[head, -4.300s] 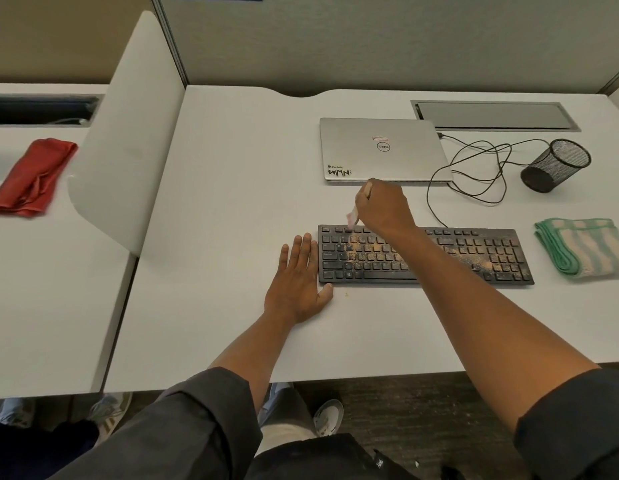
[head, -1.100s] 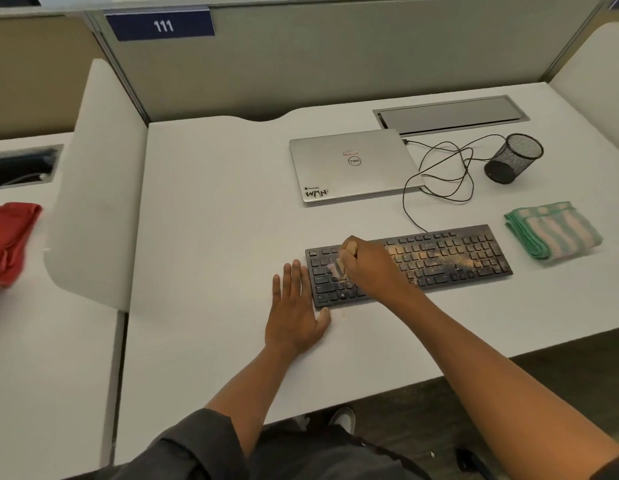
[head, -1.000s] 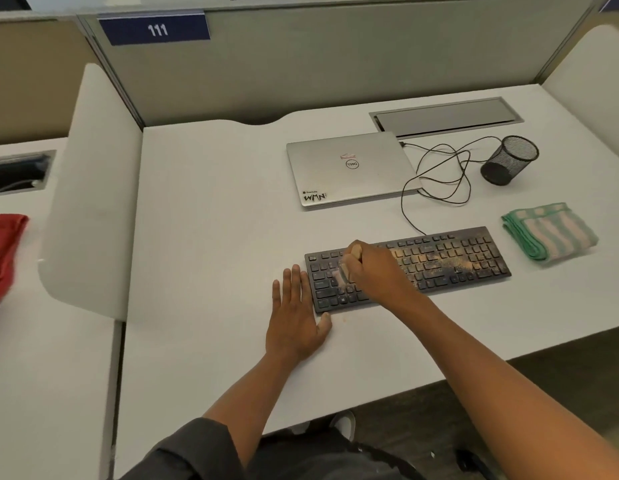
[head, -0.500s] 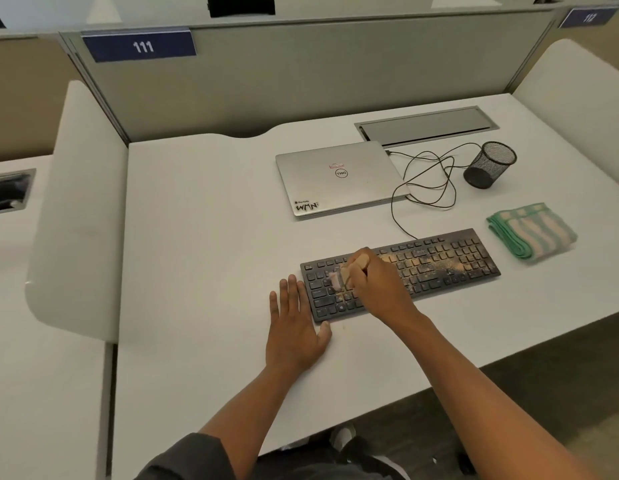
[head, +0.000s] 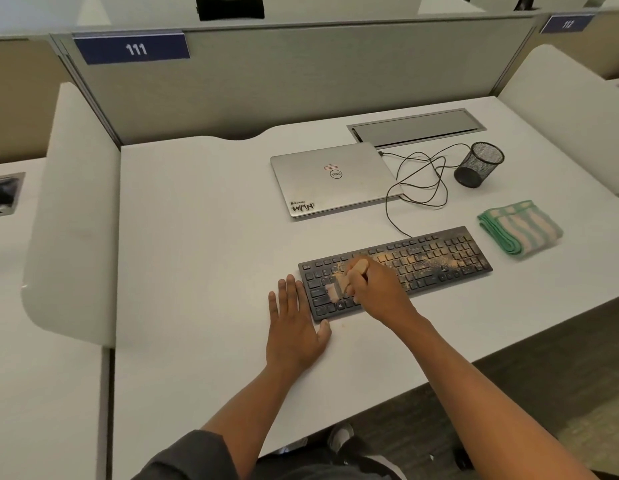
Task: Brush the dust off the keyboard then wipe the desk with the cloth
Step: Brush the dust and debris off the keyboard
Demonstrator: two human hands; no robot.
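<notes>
Keyboard point(head: 422, 261) lies flat on the surface point(head: 204, 237), its left end directly under the right hand point(head: 377, 289). Tan dust covers the middle and right-hand keys, beyond that hand's knuckles; the keys nearest the left hand point(head: 294, 327) look mostly dark. A few specks sit on the surface just in front of the keyboard, beside the left thumb.

Right hand is curled round the handle of a small brush point(head: 339, 285), bristles down on the left keys. Left hand lies flat with fingers straight, palm on the surface, fingertips just beside the keyboard's left edge; it grips nothing.

Risks, as judged:
- Dust swept off the keys lands on the surface or under the left hand, and is then smeared unless the cloth takes it up later.
- Bristles pressed hard may push grit between keys rather than lift it.
- The keyboard is steadied only at one end; a firm stroke toward the far end may skew it.
- Its cable point(head: 419, 181) loops loosely beyond the right hand, beside the closed laptop point(head: 332, 181) and the mesh cup point(head: 479, 164); a shifted keyboard may drag the loops.
- Dust flicked rightward may reach the folded cloth point(head: 519, 230), which lies just past the keyboard's far end, and soil it before wiping.
</notes>
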